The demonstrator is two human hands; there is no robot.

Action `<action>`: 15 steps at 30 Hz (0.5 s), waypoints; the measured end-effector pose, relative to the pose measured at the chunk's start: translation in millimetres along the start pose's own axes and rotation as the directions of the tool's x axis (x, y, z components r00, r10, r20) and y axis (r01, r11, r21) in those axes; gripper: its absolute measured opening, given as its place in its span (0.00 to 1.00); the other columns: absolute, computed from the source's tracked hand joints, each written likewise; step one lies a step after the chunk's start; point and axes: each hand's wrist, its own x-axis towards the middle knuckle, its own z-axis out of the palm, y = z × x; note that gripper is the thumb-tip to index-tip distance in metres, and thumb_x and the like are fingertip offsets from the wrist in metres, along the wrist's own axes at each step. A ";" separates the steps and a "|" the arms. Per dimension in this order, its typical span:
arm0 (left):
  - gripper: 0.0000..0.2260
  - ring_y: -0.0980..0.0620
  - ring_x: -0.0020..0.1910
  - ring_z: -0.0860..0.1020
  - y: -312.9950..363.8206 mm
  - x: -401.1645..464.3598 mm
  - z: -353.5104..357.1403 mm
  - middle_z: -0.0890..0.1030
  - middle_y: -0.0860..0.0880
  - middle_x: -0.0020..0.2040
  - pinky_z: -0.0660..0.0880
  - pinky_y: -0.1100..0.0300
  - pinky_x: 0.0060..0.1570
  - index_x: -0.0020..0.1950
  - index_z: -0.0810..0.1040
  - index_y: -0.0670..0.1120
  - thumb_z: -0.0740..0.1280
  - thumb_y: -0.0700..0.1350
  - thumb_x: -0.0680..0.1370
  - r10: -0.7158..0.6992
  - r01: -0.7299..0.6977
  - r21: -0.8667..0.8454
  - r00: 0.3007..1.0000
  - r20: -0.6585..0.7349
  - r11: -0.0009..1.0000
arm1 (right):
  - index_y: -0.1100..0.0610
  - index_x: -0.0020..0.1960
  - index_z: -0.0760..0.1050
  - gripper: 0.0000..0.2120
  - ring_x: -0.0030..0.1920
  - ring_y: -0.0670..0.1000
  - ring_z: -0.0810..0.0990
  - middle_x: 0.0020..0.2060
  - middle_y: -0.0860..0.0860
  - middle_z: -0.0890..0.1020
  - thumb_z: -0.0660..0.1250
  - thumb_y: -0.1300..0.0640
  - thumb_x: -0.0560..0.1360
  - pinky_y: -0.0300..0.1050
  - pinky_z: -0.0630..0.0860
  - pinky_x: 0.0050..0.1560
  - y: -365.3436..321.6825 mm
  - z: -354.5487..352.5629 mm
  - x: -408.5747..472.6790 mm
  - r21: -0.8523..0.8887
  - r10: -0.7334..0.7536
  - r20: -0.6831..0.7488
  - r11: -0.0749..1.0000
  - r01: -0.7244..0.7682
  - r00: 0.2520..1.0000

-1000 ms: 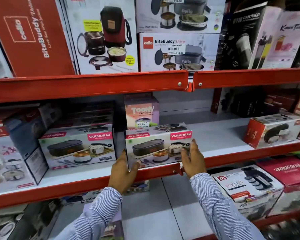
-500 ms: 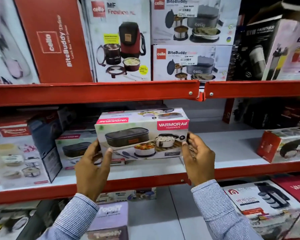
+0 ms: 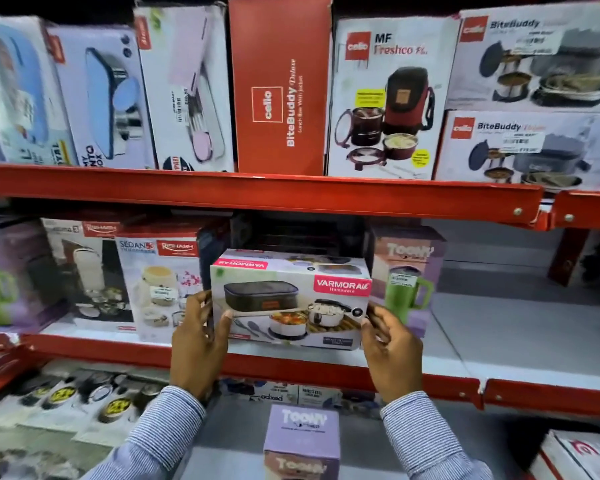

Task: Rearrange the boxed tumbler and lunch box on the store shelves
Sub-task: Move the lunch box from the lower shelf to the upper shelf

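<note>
**Between the fingers: boxed lunch box, middle shelf**

Between both hands, the Varmora lunch box point(image 3: 290, 301) is held level at its short ends, left hand point(image 3: 197, 341) and right hand point(image 3: 388, 344) each closed on it, above the red shelf edge point(image 3: 291, 367). Just right of the right-hand fingers point(image 3: 373, 315): purple tumbler box point(image 3: 407, 278). Left of the left-hand fingers point(image 3: 196, 306): Sedan box point(image 3: 158, 285). Risk: end-only hold may slip; sliding in could knock either neighbour.
</note>
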 end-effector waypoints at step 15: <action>0.16 0.35 0.49 0.84 -51.7 1.4 4.4 0.85 0.37 0.54 0.77 0.53 0.46 0.59 0.69 0.40 0.70 0.43 0.76 -0.143 0.122 0.140 0.978 0.152 0.983 | 0.54 0.61 0.77 0.15 0.46 0.27 0.78 0.51 0.45 0.83 0.69 0.63 0.75 0.23 0.76 0.49 39.6 33.7 -17.5 -0.073 0.117 0.085 0.991 -0.111 0.989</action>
